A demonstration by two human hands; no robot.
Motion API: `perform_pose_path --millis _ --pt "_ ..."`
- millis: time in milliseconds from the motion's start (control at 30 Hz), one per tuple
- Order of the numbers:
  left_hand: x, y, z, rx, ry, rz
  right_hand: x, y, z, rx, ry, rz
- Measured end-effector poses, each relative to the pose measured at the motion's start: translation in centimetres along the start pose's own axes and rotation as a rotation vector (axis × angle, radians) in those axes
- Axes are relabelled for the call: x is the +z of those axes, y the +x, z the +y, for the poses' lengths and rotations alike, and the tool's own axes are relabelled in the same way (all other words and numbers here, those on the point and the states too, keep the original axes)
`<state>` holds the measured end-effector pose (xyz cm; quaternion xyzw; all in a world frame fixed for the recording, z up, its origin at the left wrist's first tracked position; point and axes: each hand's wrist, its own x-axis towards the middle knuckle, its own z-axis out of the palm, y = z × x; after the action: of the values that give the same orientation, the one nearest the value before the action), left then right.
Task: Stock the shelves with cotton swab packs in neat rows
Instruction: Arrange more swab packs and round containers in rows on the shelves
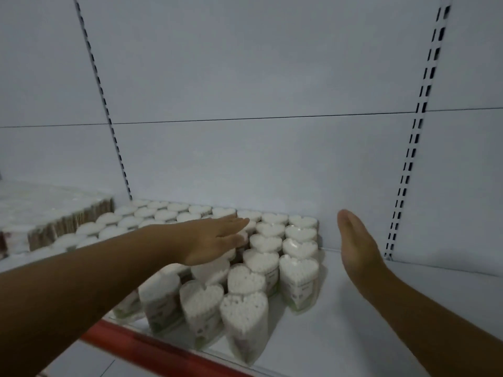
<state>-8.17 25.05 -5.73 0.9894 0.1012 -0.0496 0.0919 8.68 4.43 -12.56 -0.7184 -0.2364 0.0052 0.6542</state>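
Risk first. The front cotton swab packs (pixel 243 319) stand askew, close to the red edge strip (pixel 152 346) of the shelf (pixel 381 322). They are tall, narrow, heart-shaped packs in loose film. In my judgement a sideways push applied high on the block would tip them rather than slide them — the nearest could go over the lip. The second column from the right bows out of line, so squeezing from both sides may buckle it instead of straightening it. The left forearm crosses low above the left-hand packs and could drag their tops.

Hand pose. The left hand (pixel 215 240) reaches in from the lower left, palm down, fingers straight and together, over the tops of the packs mid-block. Whether it presses on them or floats just above cannot be settled. Its grip is flat open and has hold of nothing. The right hand (pixel 356 246) stands on edge with its palm facing the block and its fingers extended toward the back panel (pixel 245 159). It is apart from the rightmost column, with bare shelf between — grip likewise fully open, empty.

Location. The packs fill the shelf's left-centre in columns running back to the panel, beside a wrapped bundle of other stock (pixel 54 213) at far left.
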Motion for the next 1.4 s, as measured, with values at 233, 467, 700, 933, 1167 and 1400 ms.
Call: perform_pose_path --millis 233,467,700,933,1167,1400 --pt "-0.2 -2.7 -1.7 0.459 0.138 0.141 0.5 -10.6 -4.9 -0.575 -0.506 -0.191" --pt "0.7 -0.4 -1.5 0.602 0.112 0.034 4.8 -16.6 -3.3 -0.448 -0.554 -0.155" --pt "1.4 0.5 -1.6 0.592 0.012 0.061 6.9 -17.6 -3.2 -0.436 -0.598 -0.045" --pt "1.0 -3.0 -3.5 0.466 0.119 0.209 7.0 -18.2 -4.0 -0.395 -0.752 -0.067" --pt "5.5 -6.6 -5.0 0.406 0.415 0.084 7.6 -17.1 -3.8 -0.367 -0.978 -0.158" --pt "5.6 -6.2 -6.3 0.449 0.366 0.025 7.4 -16.9 -3.8 -0.401 -1.009 -0.123"
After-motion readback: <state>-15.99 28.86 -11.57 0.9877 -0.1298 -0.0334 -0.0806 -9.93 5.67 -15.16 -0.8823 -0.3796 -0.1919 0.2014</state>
